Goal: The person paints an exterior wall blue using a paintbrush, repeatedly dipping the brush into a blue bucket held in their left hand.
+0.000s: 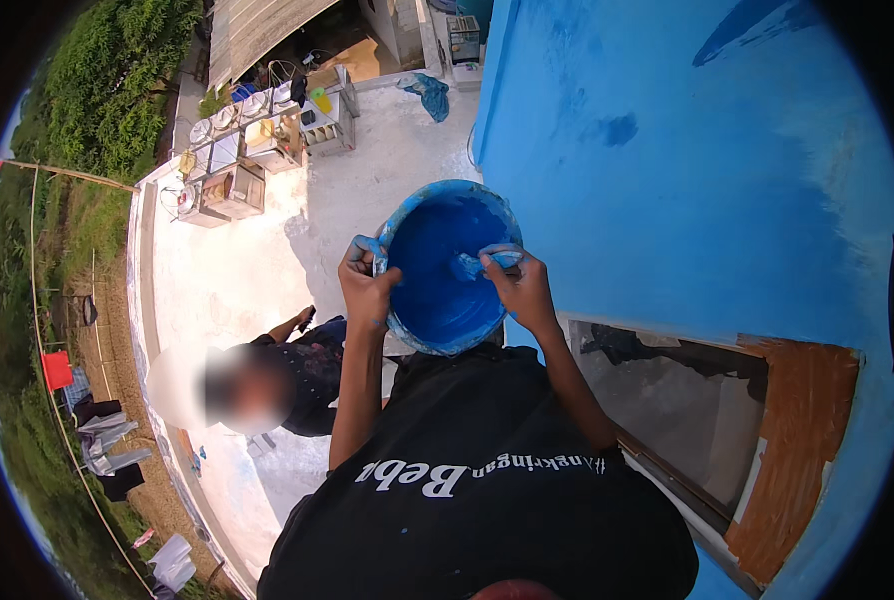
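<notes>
In front of my chest is a round bucket (447,346) with blue paint (432,255) inside and paint smears over its rim. My left hand (368,281) grips the rim at the left side, thumb over the edge. In my right hand (520,281), at the right rim, is the light, paint-covered handle of a paintbrush (466,267); its blue-coated end lies over the paint. Both hands bear blue paint. What supports the bucket from below is hidden.
A blue-painted wall (679,202) with darker patches rises at the right, above a window (672,405) with a brown frame. Another person in dark clothes (316,375) is close at the left. Small cabinets (233,191) and a blue cloth (428,95) lie beyond on the pale floor.
</notes>
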Demonstrator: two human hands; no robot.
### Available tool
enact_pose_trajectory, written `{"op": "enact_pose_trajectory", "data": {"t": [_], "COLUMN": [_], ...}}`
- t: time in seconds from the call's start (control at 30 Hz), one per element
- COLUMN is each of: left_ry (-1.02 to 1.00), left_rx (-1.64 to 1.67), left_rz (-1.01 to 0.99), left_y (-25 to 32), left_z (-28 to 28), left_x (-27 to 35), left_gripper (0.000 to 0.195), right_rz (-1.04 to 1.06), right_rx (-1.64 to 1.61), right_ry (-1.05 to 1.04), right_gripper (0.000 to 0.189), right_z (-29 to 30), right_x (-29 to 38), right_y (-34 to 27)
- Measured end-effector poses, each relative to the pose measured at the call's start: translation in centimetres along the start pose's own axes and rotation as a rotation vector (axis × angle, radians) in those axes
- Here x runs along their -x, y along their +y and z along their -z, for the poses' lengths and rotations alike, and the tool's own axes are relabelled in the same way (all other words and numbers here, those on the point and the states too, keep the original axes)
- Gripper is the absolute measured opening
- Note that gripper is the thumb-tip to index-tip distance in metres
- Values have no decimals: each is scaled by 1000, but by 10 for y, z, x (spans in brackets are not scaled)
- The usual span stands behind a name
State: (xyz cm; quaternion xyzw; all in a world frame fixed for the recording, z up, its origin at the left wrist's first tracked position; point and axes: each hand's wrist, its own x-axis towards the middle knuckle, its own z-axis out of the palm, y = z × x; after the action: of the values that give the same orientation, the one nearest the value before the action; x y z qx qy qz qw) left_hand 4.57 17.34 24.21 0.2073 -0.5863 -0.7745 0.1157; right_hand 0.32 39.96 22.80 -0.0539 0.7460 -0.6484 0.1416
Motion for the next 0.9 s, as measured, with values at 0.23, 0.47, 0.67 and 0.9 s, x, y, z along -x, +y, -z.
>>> {"op": "enact_pose_trajectory", "data": {"t": [0.23,0.47,0.67,0.9], "left_ry": [37,-11,-57,-31], "left_rx": [2,-153,-215,-182], "left_rz": [-51,-71,-62,-76], "left_y": [-1,-2,5,11], "left_z": [-5,-5,-19,-23], "left_x": [0,-2,-15,-25], "left_gripper": [28,26,30,26], "right_rz": [282,50,-57,188], "right_rx": [296,238,150,316], "right_ry": [-62,-219,-56,-6], "right_gripper": [20,24,26,25], "right_z": [-20,-28,-30,-30], "right_x": [-16,-14,-37,-40], "right_y": [28,31,5,38]}}
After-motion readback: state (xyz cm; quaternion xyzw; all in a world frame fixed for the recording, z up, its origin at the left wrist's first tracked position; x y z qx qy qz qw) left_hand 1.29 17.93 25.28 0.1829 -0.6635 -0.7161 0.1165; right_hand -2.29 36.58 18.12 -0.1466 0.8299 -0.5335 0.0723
